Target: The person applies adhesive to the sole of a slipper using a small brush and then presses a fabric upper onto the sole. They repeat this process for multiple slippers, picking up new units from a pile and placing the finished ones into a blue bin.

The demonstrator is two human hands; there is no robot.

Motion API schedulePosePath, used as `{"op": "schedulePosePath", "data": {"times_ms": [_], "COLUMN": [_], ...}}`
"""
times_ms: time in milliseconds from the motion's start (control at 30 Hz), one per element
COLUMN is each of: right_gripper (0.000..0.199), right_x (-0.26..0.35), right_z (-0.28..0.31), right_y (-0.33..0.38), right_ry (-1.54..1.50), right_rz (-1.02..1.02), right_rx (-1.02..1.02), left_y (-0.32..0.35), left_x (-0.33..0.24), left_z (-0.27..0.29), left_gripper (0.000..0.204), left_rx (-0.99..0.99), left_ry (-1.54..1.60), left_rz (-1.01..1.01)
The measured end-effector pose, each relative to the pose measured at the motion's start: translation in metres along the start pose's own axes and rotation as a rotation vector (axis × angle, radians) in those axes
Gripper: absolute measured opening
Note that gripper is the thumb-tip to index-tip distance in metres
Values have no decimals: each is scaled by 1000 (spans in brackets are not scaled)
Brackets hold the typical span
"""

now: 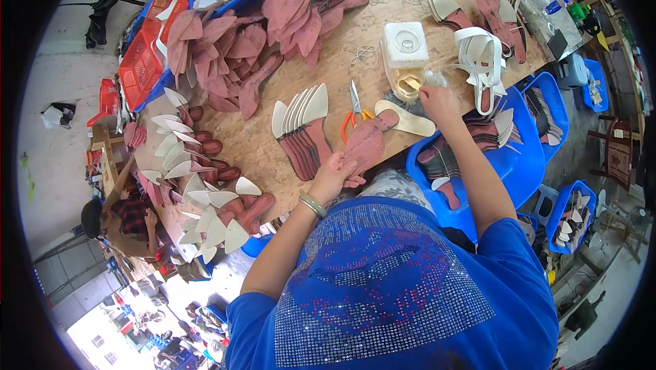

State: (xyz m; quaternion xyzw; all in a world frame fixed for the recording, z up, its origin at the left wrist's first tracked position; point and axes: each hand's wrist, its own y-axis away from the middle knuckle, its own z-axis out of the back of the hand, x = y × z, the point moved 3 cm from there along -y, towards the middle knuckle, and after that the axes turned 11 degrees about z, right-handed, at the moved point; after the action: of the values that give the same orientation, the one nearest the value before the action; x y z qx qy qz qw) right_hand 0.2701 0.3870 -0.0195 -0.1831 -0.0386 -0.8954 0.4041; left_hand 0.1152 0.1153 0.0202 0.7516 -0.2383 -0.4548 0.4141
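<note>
Maroon insole (365, 143) lies pinned flat by the gripping left hand (333, 175) while the right hand (437, 99) pinches something small near the white tub (404, 49).

Wood bench (273, 144): insole stacks (301, 127), scissors (355, 107), white tub (404, 45).

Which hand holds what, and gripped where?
Left hand grips the reddish-brown sole piece at its near end. Right hand pinches something small by the glue pot; cannot tell what.
</note>
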Motion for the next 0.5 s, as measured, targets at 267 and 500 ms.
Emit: {"op": "schedulePosePath", "data": {"times_ms": [267,500], "right_gripper": [13,24], "right_x": [12,31], "right_z": [9,2], "right_y": [48,104], "right_ry": [90,-1067], "right_rz": [107,-535], "right_rx": [-37,88], "left_y": [-2,-4], "left_x": [0,6], "left_z": [9,22], "left_gripper": [27,25], "left_rx": [-43,-111], "left_ry": [48,125], "left_rz": [56,56]}}
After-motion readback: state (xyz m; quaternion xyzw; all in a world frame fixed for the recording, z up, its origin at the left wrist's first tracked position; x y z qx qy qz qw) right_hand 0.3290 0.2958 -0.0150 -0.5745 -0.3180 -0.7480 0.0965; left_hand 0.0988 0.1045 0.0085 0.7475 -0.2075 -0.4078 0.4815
